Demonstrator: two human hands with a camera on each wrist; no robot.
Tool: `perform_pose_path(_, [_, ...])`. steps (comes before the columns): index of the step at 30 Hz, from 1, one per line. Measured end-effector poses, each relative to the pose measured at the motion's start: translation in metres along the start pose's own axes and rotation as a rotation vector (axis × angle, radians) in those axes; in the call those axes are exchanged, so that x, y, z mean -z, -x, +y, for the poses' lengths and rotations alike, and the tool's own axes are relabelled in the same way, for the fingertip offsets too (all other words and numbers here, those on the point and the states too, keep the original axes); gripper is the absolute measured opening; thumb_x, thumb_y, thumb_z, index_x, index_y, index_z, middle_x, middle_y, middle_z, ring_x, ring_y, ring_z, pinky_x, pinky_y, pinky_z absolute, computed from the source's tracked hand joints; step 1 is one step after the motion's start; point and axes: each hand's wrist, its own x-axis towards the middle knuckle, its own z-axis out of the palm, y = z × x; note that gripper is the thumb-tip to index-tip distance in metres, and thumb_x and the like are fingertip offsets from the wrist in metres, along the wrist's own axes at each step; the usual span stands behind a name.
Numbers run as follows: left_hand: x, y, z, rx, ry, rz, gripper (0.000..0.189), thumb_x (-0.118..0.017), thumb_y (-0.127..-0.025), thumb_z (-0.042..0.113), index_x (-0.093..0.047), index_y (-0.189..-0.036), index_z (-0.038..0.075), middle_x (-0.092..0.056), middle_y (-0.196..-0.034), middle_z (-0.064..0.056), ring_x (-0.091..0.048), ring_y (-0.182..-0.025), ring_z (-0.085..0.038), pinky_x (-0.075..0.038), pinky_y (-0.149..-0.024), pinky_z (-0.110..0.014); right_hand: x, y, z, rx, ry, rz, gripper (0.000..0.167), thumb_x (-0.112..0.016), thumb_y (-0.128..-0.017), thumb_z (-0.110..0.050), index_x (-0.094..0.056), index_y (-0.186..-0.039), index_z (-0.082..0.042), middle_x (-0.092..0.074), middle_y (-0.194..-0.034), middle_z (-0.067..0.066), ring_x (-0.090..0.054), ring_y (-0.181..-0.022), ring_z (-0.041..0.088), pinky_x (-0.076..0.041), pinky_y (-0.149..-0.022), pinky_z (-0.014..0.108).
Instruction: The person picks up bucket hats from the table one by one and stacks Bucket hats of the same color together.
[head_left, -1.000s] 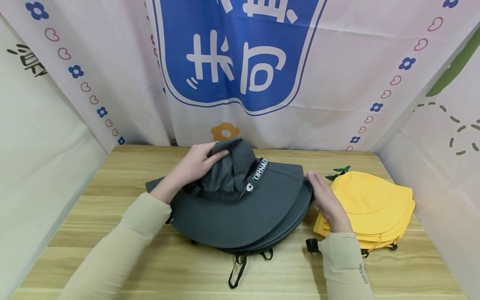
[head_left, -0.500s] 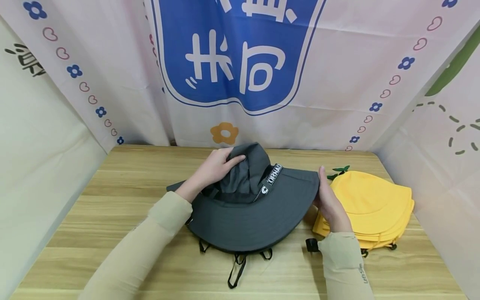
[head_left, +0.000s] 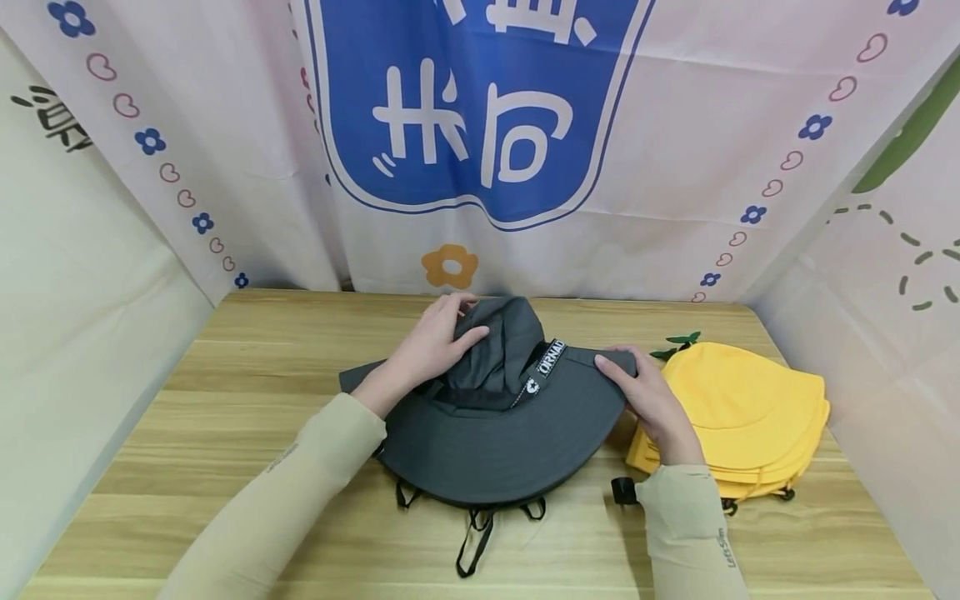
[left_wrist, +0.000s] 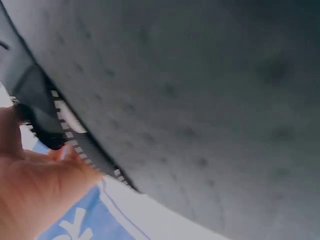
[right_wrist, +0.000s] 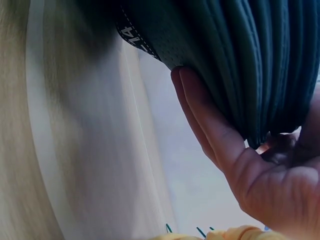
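A stack of dark grey wide-brimmed sun hats (head_left: 495, 454) lies on the wooden table, edges lined up, with the top hat's lettered band (head_left: 551, 360) facing right. My left hand (head_left: 427, 342) grips the crown (head_left: 510, 342) of the top hat, thumb in front and fingers behind it. At the right edge of the brims, my right hand (head_left: 654, 400) has its thumb on top and fingers below. Several brim layers (right_wrist: 240, 75) stand between its fingers and thumb in the right wrist view. A blurred brim (left_wrist: 165, 100) fills most of the left wrist view.
Yellow hats (head_left: 738, 408), stacked with a green leaf trim (head_left: 678, 342), lie just right of the right hand. Black cord loops (head_left: 476, 537) stick out in front of the grey stack. A printed curtain (head_left: 675, 208) hangs behind the table (head_left: 172, 433).
My left hand has moved right with the top hat, and its brim now lies over those below. My right hand's thumb has come down onto the brim edge.
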Motion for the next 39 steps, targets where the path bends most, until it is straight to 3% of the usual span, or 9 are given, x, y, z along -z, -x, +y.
perform_pose_path(4, [0.001,0.019,0.011,-0.010,-0.168,0.060,0.066,-0.060,-0.099,0.042,-0.039,-0.149,0.004,-0.049,-0.144,-0.019,-0.046,-0.135,-0.037,-0.039,-0.113,-0.052,-0.001,0.001,-0.001,-0.003,-0.001,0.006,0.065,-0.057,-0.100,-0.045,-0.037,-0.146,-0.005,-0.051,-0.126,0.013,-0.064,-0.084,0.005,-0.056,-0.077,0.021])
perform_pose_path(7, [0.002,0.038,0.022,-0.029,-0.296,0.060,0.072,-0.062,-0.097,0.045,-0.038,-0.151,0.005,-0.046,-0.149,-0.021,-0.045,-0.137,-0.040,-0.041,-0.110,-0.057,-0.001,0.001,0.000,-0.003,0.005,0.009,0.064,-0.057,-0.100,-0.045,-0.037,-0.146,-0.004,-0.054,-0.122,0.011,-0.065,-0.083,0.005,-0.057,-0.077,0.021])
perform_pose_path(14, [0.002,0.082,0.038,-0.073,-0.458,-0.004,0.072,-0.067,-0.093,0.049,-0.047,-0.148,0.007,-0.040,-0.155,-0.022,-0.045,-0.138,-0.039,-0.048,-0.104,-0.053,-0.004,-0.002,0.002,0.008,0.040,0.030,0.062,-0.056,-0.101,-0.044,-0.040,-0.143,-0.002,-0.057,-0.118,0.011,-0.065,-0.081,0.006,-0.057,-0.075,0.023])
perform_pose_path(18, [0.000,0.098,0.044,-0.016,-0.429,-0.127,0.076,-0.064,-0.093,0.055,-0.046,-0.149,0.007,-0.035,-0.158,-0.024,-0.042,-0.141,-0.041,-0.050,-0.101,-0.055,-0.008,-0.003,0.002,0.002,0.073,0.052,0.060,-0.056,-0.101,-0.044,-0.041,-0.142,-0.002,-0.055,-0.125,0.018,-0.064,-0.082,0.007,-0.056,-0.075,0.022])
perform_pose_path(23, [-0.006,0.100,0.045,0.083,-0.371,-0.248,0.085,-0.061,-0.092,0.059,-0.038,-0.153,0.005,-0.032,-0.160,-0.025,-0.039,-0.144,-0.044,-0.049,-0.102,-0.056,-0.015,-0.003,-0.001,-0.003,0.107,0.052,0.059,-0.054,-0.102,-0.043,-0.040,-0.142,-0.002,-0.052,-0.134,0.021,-0.062,-0.095,0.014,-0.052,-0.086,0.024])
perform_pose_path(26, [-0.008,0.096,0.042,0.116,-0.366,-0.285,0.088,-0.063,-0.091,0.059,-0.036,-0.154,0.004,-0.030,-0.161,-0.025,-0.037,-0.145,-0.045,-0.051,-0.099,-0.057,-0.018,-0.003,-0.003,0.007,0.145,0.020,0.060,-0.052,-0.103,-0.044,-0.038,-0.143,-0.001,-0.048,-0.141,0.022,-0.056,-0.116,0.024,-0.045,-0.102,0.034])
perform_pose_path(29, [-0.006,0.093,0.034,0.137,-0.343,-0.344,0.091,-0.065,-0.091,0.058,-0.032,-0.155,0.002,-0.025,-0.162,-0.026,-0.031,-0.147,-0.046,-0.049,-0.101,-0.059,-0.019,-0.001,-0.005,0.003,0.190,-0.046,0.062,-0.048,-0.105,-0.044,-0.034,-0.147,-0.001,-0.043,-0.147,0.023,-0.048,-0.129,0.032,-0.040,-0.109,0.044])
perform_pose_path(35, [0.007,0.086,0.013,0.166,-0.263,-0.451,0.093,-0.064,-0.092,0.056,-0.024,-0.158,0.004,-0.013,-0.166,-0.023,-0.017,-0.152,-0.046,-0.035,-0.113,-0.063,-0.023,0.002,-0.006,-0.002,0.237,-0.181,0.053,-0.042,-0.107,-0.032,-0.029,-0.150,-0.003,-0.039,-0.151,0.026,-0.046,-0.133,0.033,-0.044,-0.108,0.046])
perform_pose_path(39, [0.016,0.083,-0.001,0.168,-0.223,-0.466,0.096,-0.058,-0.092,0.064,-0.023,-0.158,0.003,-0.010,-0.166,-0.023,-0.013,-0.153,-0.046,-0.030,-0.116,-0.065,-0.029,0.001,-0.006,0.026,0.266,-0.227,0.050,-0.039,-0.104,-0.021,-0.030,-0.149,-0.001,-0.039,-0.150,0.027,-0.046,-0.131,0.033,-0.045,-0.102,0.041])
